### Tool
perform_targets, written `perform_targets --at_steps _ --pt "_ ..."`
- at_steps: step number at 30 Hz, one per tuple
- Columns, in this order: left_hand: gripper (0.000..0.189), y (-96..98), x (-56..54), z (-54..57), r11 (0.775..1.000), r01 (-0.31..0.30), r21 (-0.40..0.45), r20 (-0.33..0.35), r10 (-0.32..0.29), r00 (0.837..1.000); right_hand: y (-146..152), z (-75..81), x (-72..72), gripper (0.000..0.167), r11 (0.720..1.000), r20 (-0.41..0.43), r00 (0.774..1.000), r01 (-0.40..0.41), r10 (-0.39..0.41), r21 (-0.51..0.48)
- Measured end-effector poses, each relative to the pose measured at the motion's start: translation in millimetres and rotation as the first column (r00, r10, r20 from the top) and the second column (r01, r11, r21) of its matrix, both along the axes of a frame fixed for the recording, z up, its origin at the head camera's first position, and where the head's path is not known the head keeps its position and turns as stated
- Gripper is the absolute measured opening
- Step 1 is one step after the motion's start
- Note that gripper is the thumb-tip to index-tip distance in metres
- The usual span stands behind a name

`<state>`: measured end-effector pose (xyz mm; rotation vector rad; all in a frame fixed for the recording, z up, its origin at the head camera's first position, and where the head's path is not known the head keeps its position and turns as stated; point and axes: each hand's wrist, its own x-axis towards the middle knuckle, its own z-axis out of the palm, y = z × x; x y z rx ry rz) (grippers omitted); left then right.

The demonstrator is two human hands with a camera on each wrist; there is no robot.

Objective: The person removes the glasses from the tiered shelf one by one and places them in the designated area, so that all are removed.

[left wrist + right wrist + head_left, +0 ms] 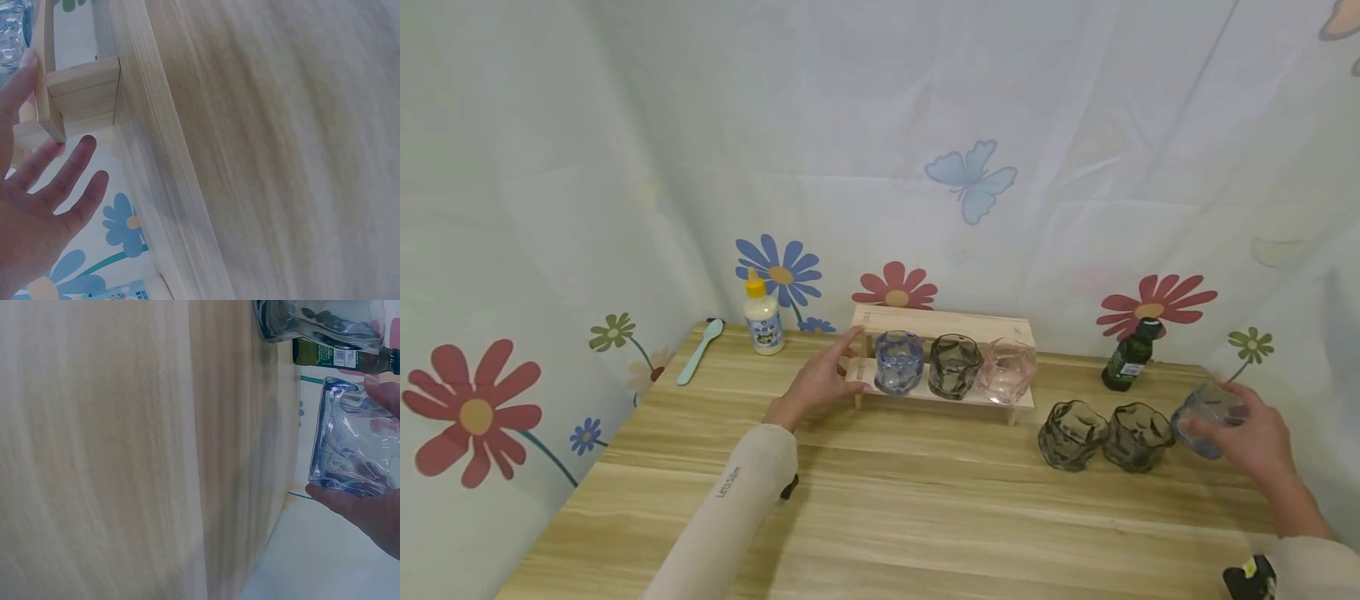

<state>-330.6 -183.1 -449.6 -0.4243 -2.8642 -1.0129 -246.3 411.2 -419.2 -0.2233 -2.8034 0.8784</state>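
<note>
My right hand [1251,433] holds a clear blue glass [1206,421] between thumb and fingers. In the right wrist view this blue glass [353,444] appears raised off the tabletop. My left hand [820,383] is at the left end of a two-step wooden rack [947,321], its fingers spread. In the left wrist view that hand [37,212] has fingertips against or very near the rack's end. On the lower step, left to right, stand another blue glass [898,363], a grey glass [954,367] and a pink glass [1006,371]. The thumb is close beside the blue one.
Two grey glasses [1072,435] [1138,437] stand on the wooden table [925,517], left of my right hand. Behind them is a dark green bottle [1127,358]. A yellow-capped squeeze bottle [764,321] and a mint spoon [700,354] are at the back left, before a flowered curtain [850,125].
</note>
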Motion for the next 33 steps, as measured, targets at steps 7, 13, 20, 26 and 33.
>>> perform_targets --at_steps 7,13,20,26,33 --pt "0.102 0.2 0.8 -1.0 1.0 0.003 0.007 0.001 -0.003 1.0 7.0 -12.2 -2.1 0.088 0.999 0.004 0.999 -0.032 0.032 0.024" --pt "0.103 2.4 1.0 -0.7 1.0 0.018 0.004 -0.003 -0.018 1.0 11.3 -19.8 -0.6 0.089 0.999 0.04 0.999 -0.034 0.033 0.021" --pt "0.102 3.8 -0.4 1.4 1.0 0.018 0.004 -0.003 -0.018 1.0 12.5 -24.9 2.2 0.081 0.998 0.035 0.998 -0.047 0.046 0.039" --pt "0.103 2.1 0.8 1.9 1.0 0.006 0.007 -0.006 -0.005 1.0 12.1 -27.5 0.1 0.084 0.997 0.039 0.998 -0.059 0.057 0.044" --pt "0.103 1.2 0.9 2.2 1.0 0.0 0.003 0.007 0.0 1.0 8.4 -33.6 2.6 0.088 0.995 0.003 0.997 -0.08 0.08 0.054"
